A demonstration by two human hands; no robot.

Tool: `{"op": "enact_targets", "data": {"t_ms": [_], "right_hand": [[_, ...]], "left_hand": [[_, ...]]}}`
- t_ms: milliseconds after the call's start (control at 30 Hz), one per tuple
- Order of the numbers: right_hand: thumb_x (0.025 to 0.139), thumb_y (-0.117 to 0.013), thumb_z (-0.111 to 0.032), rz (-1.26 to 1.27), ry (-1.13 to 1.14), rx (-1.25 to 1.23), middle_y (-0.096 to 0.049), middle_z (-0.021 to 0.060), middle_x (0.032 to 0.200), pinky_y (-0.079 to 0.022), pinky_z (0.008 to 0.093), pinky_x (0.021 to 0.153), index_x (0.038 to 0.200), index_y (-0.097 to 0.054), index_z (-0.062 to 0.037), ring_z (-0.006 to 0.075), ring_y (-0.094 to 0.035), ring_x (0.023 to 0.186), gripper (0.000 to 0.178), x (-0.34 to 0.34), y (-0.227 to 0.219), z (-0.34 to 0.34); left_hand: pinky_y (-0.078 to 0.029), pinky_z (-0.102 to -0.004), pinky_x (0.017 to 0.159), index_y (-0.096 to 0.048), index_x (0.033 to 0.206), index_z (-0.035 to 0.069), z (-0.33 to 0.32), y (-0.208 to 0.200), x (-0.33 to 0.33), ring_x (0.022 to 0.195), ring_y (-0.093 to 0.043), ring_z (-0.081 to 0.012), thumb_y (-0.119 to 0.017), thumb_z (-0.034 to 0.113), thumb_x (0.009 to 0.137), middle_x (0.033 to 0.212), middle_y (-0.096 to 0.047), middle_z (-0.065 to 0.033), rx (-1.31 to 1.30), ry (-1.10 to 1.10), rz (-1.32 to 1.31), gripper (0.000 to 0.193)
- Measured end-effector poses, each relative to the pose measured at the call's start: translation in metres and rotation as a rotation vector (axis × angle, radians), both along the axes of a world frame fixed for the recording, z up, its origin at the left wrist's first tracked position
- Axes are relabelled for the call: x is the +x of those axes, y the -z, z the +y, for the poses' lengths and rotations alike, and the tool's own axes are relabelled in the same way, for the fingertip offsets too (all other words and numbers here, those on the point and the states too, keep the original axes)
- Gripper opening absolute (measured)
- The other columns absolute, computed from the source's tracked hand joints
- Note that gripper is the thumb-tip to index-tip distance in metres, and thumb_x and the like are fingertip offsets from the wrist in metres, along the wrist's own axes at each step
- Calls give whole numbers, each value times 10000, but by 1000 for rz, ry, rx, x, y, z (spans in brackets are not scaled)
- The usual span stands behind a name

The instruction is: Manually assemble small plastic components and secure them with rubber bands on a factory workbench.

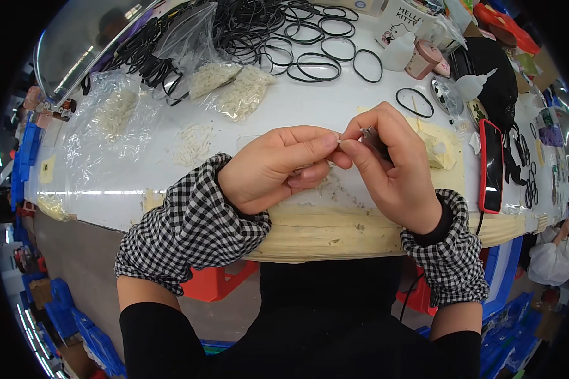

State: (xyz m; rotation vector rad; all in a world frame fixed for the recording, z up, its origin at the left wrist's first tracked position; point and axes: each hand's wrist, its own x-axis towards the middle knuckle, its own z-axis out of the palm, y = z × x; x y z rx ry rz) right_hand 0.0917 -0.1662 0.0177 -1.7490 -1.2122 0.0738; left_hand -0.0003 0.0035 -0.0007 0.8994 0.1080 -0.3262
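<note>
My left hand [272, 165] and my right hand [403, 167] meet fingertip to fingertip over the table's near edge. The left thumb and fingers pinch a tiny whitish piece [339, 141], whose exact shape is too small to make out. Against it press the right thumb and index finger. A dark, shiny object [374, 140] is tucked inside the curled right fingers, mostly hidden by them. Left of my hands lies a loose pile of small white tubular pieces [194, 145]. Behind it, clear plastic bags [237, 95] hold more such pieces.
Many black elastic loops [317, 67] cover the back of the white table. Another open plastic bag [110, 145] lies at left. At right are a red-framed phone [490, 165], a yellowish pad [439, 148], a white squeeze bottle [471, 87] and a pink container [423, 60]. Yellow tape covers the front edge.
</note>
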Motion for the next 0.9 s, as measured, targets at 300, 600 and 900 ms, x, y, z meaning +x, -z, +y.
{"op": "enact_targets", "data": {"t_ms": [300, 600, 900], "right_hand": [[776, -665, -29, -122, 47, 19, -548, 58, 756, -432, 243, 484, 855, -569, -20, 151, -609, 665, 125, -3, -3, 1], [751, -682, -18, -169, 42, 74, -554, 73, 732, -461, 255, 510, 821, -569, -11, 169, -577, 596, 134, -7, 6, 4], [825, -676, -307, -142, -5, -146, -555, 66, 670, -420, 310, 490, 802, -532, -38, 227, -561, 573, 306, -3, 1, 0]], "left_hand": [[-292, -167, 543, -535, 881, 56, 0, -1, -1, 606, -345, -31, -501, 236, 966, 742, -488, 45, 112, -87, -55, 202], [-293, -173, 539, -558, 869, 60, -3, -3, -1, 595, -346, -30, -536, 258, 951, 698, -472, 57, 186, -166, -38, 215], [-305, -178, 542, -568, 864, 51, -2, 0, 0, 593, -357, -33, -528, 260, 958, 714, -481, 50, 68, -126, -64, 233]]}}
